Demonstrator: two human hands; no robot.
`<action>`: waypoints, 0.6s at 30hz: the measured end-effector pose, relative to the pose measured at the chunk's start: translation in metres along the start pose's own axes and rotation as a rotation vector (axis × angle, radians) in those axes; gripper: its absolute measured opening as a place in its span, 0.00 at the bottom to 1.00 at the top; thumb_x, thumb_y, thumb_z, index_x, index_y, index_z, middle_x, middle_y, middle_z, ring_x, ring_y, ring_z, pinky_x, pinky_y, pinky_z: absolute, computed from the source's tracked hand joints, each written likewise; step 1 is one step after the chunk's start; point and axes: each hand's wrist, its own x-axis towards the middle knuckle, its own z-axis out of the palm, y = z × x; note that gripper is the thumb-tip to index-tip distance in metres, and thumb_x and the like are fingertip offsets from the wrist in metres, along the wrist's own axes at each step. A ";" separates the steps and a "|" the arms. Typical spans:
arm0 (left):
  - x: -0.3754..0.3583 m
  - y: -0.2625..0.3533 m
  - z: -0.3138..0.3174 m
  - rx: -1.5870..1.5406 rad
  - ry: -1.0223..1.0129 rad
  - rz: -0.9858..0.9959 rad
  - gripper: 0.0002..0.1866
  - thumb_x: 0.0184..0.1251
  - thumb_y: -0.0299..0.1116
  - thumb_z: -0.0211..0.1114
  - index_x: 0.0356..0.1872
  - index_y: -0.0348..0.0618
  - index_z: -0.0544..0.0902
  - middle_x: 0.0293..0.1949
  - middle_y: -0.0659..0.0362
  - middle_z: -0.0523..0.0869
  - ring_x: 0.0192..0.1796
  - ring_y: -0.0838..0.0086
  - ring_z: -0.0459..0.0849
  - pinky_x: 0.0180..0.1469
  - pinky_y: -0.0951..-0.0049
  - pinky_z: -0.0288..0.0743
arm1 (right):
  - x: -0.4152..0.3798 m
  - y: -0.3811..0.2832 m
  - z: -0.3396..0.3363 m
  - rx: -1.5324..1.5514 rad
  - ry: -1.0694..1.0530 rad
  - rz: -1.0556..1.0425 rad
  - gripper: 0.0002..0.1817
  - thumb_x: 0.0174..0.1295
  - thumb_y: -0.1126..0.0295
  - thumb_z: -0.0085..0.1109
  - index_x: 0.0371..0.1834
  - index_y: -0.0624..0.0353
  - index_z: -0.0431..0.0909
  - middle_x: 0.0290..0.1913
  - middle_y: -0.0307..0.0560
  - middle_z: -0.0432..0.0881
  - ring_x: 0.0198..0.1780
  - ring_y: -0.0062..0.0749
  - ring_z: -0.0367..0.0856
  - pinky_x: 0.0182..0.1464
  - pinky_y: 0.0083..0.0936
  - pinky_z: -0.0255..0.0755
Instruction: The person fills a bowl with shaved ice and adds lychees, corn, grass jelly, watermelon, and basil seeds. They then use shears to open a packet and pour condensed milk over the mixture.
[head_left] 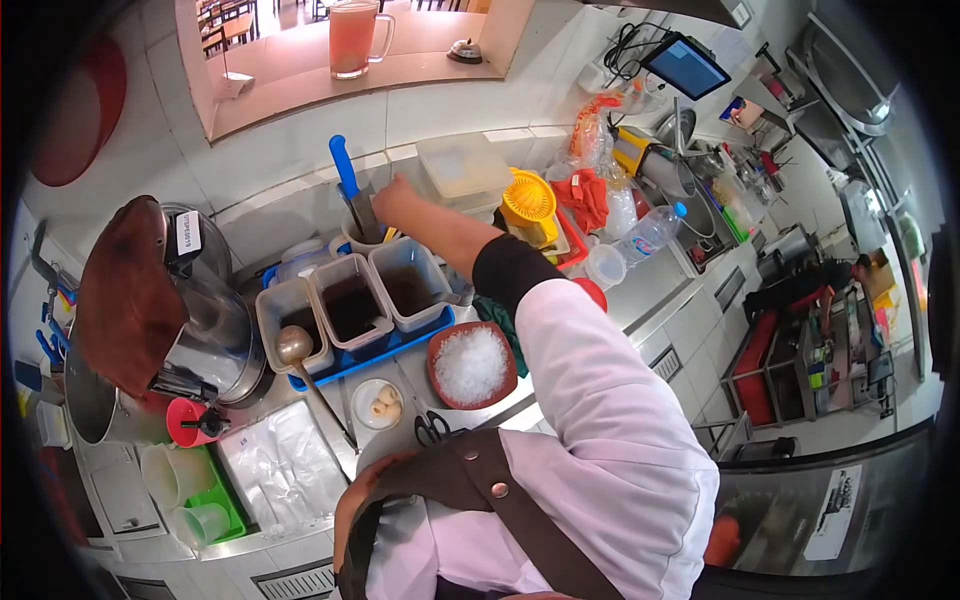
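Note:
My right hand (396, 203) reaches to the back of the counter, beside a container (362, 238) holding a blue-handled tool (344, 168). Its fingers are too small and partly hidden to show a grip. In front are three tubs of dark liquid, the middle one (350, 302) among them, on a blue tray (395, 350). A ladle (296, 345) leans on the left tub. Nearer me are a red bowl of white crystals (472, 366), a small dish (368, 403) with pale pieces and black-handled scissors (433, 428). Of my left arm, only some skin shows beside the apron; the hand is hidden.
A large metal pot with a brown cover (132, 290) stands left, near plastic bags (285, 470). A lidded box (463, 170), yellow juicer (529, 197) and water bottle (652, 234) sit right. A mug (352, 40) stands on the hatch ledge. Another person bends over far right.

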 end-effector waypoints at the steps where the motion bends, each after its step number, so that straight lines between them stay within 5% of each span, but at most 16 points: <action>1: -0.007 -0.004 0.000 -0.009 0.026 -0.015 0.24 0.59 0.29 0.60 0.57 0.36 0.68 0.48 0.58 0.79 0.51 0.76 0.76 0.53 0.76 0.68 | -0.001 0.002 -0.006 -0.011 0.016 -0.022 0.10 0.56 0.66 0.50 0.36 0.53 0.81 0.38 0.45 0.83 0.41 0.38 0.81 0.56 0.46 0.59; 8: -0.017 0.044 0.033 0.079 0.218 -0.128 0.21 0.59 0.22 0.58 0.55 0.38 0.71 0.44 0.58 0.81 0.45 0.76 0.79 0.50 0.77 0.70 | -0.098 0.032 -0.088 -0.074 0.241 -0.043 0.08 0.54 0.68 0.52 0.29 0.53 0.82 0.33 0.45 0.83 0.39 0.37 0.81 0.49 0.40 0.65; 11: -0.013 0.047 0.048 0.154 0.280 -0.069 0.19 0.61 0.23 0.57 0.54 0.39 0.72 0.43 0.58 0.82 0.45 0.76 0.79 0.48 0.77 0.71 | -0.173 0.053 -0.077 0.207 0.494 0.215 0.07 0.53 0.70 0.49 0.24 0.54 0.79 0.30 0.50 0.81 0.34 0.42 0.81 0.40 0.36 0.71; 13: -0.006 0.054 0.060 0.219 0.321 -0.043 0.17 0.63 0.24 0.57 0.53 0.39 0.73 0.42 0.59 0.82 0.44 0.77 0.79 0.47 0.78 0.71 | -0.234 0.059 -0.040 0.602 0.710 0.281 0.06 0.55 0.71 0.48 0.31 0.60 0.73 0.28 0.55 0.78 0.33 0.51 0.78 0.35 0.38 0.70; 14: 0.000 0.054 0.066 0.253 0.354 -0.037 0.16 0.63 0.24 0.57 0.53 0.38 0.73 0.42 0.59 0.82 0.44 0.77 0.79 0.47 0.78 0.71 | -0.277 0.048 -0.049 0.872 0.593 0.378 0.07 0.55 0.73 0.48 0.34 0.62 0.71 0.26 0.57 0.74 0.30 0.53 0.75 0.33 0.38 0.69; 15: 0.003 0.051 0.071 0.279 0.391 -0.044 0.16 0.63 0.25 0.57 0.52 0.38 0.73 0.42 0.59 0.82 0.43 0.77 0.79 0.47 0.78 0.71 | -0.300 0.050 -0.014 1.106 0.511 0.281 0.06 0.56 0.73 0.48 0.36 0.62 0.71 0.22 0.51 0.74 0.25 0.42 0.75 0.30 0.31 0.69; 17: 0.016 0.027 0.071 0.206 0.439 -0.038 0.15 0.63 0.26 0.58 0.51 0.38 0.73 0.42 0.59 0.81 0.43 0.77 0.79 0.47 0.78 0.71 | -0.354 0.033 0.022 1.742 0.009 0.371 0.07 0.60 0.73 0.47 0.40 0.62 0.70 0.22 0.43 0.74 0.22 0.27 0.73 0.29 0.23 0.68; 18: 0.024 0.021 0.075 0.225 0.472 -0.038 0.16 0.63 0.27 0.58 0.53 0.37 0.72 0.42 0.58 0.81 0.43 0.77 0.79 0.47 0.78 0.71 | -0.376 0.017 0.045 1.924 -0.019 0.377 0.08 0.61 0.73 0.47 0.42 0.62 0.70 0.24 0.42 0.75 0.22 0.23 0.72 0.29 0.20 0.68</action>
